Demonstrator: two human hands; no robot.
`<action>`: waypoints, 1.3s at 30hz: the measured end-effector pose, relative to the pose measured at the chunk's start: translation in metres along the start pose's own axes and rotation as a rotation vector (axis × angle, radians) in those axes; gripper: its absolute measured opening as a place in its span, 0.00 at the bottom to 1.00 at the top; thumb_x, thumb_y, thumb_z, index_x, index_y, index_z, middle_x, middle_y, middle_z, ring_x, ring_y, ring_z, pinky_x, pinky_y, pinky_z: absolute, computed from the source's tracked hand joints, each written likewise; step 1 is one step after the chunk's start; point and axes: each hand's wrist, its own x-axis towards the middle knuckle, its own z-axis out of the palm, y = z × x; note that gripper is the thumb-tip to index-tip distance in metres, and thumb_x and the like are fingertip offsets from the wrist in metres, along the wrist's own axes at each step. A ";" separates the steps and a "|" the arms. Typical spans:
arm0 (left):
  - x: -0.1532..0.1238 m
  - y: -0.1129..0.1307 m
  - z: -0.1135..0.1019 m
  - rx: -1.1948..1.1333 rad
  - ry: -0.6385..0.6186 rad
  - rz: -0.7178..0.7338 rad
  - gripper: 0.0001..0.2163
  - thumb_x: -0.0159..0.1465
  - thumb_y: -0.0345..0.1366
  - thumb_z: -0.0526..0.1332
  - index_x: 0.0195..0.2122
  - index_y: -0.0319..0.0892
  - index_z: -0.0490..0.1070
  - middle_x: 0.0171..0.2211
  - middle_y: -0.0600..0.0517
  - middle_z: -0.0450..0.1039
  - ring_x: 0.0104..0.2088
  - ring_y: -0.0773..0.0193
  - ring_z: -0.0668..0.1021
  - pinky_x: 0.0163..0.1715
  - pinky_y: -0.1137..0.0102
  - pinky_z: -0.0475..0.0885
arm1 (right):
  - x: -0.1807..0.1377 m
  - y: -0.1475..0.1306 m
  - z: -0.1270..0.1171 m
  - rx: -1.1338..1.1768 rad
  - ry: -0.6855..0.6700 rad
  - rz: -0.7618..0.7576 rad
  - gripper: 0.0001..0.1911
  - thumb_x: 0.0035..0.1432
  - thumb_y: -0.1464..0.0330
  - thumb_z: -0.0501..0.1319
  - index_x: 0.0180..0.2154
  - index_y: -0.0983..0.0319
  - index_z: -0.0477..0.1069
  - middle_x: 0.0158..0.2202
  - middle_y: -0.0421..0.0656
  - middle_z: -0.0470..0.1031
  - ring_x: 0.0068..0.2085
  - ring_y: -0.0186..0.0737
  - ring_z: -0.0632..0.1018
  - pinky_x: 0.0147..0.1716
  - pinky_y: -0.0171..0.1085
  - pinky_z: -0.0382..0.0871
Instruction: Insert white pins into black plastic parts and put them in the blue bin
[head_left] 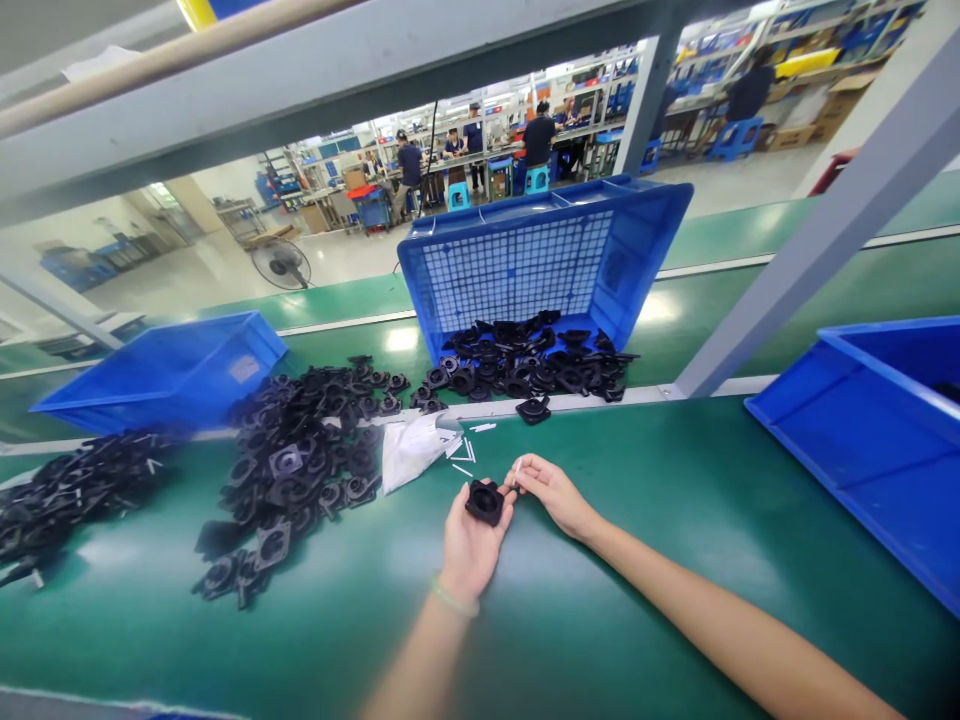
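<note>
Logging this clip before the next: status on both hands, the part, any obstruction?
Left hand: holding black part. Right hand: pinching white stick, close beside it. Nothing visibly blocking either hand.

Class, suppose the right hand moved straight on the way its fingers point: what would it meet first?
Probably the left hand, which holds a black part close beside it. Depth is unclear: the right hand might pass above, toward the loose white sticks.
</note>
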 end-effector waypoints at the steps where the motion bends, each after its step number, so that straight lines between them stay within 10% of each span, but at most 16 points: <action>1: 0.000 0.000 -0.001 0.011 -0.014 -0.005 0.13 0.63 0.42 0.55 0.40 0.36 0.68 0.45 0.41 0.72 0.48 0.55 0.75 0.47 0.67 0.73 | -0.003 -0.001 0.003 0.025 0.013 -0.003 0.17 0.59 0.54 0.58 0.37 0.61 0.61 0.34 0.45 0.71 0.37 0.42 0.73 0.36 0.38 0.68; 39: 0.003 -0.015 -0.008 0.201 0.005 0.115 0.12 0.62 0.40 0.59 0.44 0.41 0.69 0.45 0.46 0.72 0.47 0.59 0.74 0.47 0.65 0.69 | -0.017 -0.011 0.019 -0.395 0.029 -0.216 0.04 0.58 0.70 0.57 0.32 0.61 0.71 0.30 0.41 0.72 0.34 0.41 0.69 0.36 0.37 0.63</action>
